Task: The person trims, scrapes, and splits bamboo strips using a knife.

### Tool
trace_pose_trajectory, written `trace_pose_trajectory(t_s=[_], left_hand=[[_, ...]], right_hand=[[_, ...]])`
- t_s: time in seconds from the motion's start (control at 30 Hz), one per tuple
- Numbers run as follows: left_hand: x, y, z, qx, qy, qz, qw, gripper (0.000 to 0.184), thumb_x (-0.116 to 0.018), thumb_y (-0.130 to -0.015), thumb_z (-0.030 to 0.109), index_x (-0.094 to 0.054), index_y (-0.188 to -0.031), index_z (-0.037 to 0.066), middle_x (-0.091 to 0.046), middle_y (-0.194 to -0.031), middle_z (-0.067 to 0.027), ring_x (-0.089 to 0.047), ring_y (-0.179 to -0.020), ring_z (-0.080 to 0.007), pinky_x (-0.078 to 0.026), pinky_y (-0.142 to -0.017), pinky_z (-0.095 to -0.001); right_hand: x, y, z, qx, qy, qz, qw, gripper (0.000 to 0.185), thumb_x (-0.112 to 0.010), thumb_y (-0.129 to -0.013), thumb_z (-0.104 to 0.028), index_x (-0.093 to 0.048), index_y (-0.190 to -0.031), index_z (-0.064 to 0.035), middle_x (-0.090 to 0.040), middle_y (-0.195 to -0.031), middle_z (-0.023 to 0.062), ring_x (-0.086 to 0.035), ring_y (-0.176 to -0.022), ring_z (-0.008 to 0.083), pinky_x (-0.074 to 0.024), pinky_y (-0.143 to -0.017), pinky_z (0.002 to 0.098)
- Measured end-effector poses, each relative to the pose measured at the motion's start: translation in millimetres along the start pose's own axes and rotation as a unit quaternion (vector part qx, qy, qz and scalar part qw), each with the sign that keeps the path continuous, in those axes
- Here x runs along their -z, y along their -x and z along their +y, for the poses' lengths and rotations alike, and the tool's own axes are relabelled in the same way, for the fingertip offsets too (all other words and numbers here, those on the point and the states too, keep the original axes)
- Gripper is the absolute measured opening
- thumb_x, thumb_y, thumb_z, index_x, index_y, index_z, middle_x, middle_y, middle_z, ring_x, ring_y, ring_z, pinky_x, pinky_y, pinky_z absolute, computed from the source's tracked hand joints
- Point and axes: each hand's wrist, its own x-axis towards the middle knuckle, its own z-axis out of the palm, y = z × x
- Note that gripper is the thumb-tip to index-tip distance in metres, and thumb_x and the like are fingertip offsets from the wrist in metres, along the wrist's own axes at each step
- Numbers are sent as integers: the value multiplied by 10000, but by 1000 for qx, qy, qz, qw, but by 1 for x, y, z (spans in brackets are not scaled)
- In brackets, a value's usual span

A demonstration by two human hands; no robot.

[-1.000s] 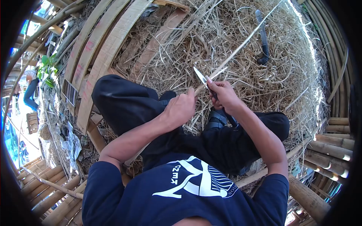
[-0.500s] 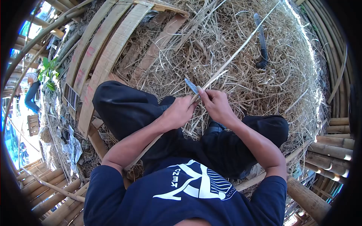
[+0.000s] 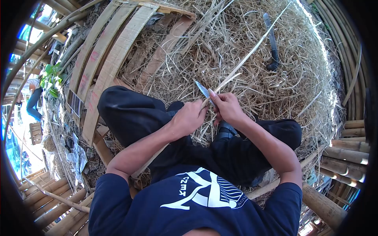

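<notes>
My left hand [image 3: 189, 117] is closed round a long, thin bamboo strip [image 3: 252, 51]. The strip runs from the upper right, through my hands, and on under my left forearm. A knife [image 3: 202, 89] is in my right hand [image 3: 227, 107], its pointed blade sticking out to the upper left across the strip. My right thumb lies along the strip beside the blade, and the knife's handle is hidden by the fingers. Just beyond my hands, a pale sliver splits away from the strip.
Shavings [image 3: 228, 39] cover the ground before my crossed legs. A tool with a bent black handle [image 3: 272, 59] lies on them. Wooden slats [image 3: 114, 59] stand at the left, and bamboo poles [image 3: 342, 153] line the right. Another person [image 3: 34, 100] is at the far left.
My right hand has shifted slightly to the right, with its fingers lower and more visible. The knife blade has moved a little right and turned slightly; my left hand stays almost in place.
</notes>
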Motion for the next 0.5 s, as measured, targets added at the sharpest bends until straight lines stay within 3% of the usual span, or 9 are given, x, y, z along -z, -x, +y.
trace_pose_trajectory(t_s=[0.2, 0.27, 0.5], left_hand=[[2, 2, 8, 23, -66, 8, 998, 207, -503, -927, 164, -512, -945, -43, -601, -696, -287, -609, -687, -463, -473, -594, -518], [0, 2, 8, 21, -77, 13, 997, 208, -497, -926, 165, -509, -939, -43, -603, -704, -292, -606, -689, -470, -475, -597, -534], [-6, -8, 1, 20, -76, 44, 996, 207, -503, -912, 160, -523, -912, -46, -607, -692, -276, -617, -681, -454, -482, -597, -502]], right_hand=[[-3, 2, -3, -67, -37, -8, 997, 538, -511, -956, -458, -492, -647, -18, -458, -541, 10, -489, -374, 115, -523, -372, 309], [-2, -3, 4, -57, -81, -13, 995, 568, -515, -950, -463, -541, -684, 39, -482, -563, 38, -514, -413, 117, -566, -401, 334], [-8, 1, -3, -87, -159, -25, 983, 570, -496, -944, -503, -490, -667, -4, -438, -571, 14, -465, -420, 96, -581, -434, 347]])
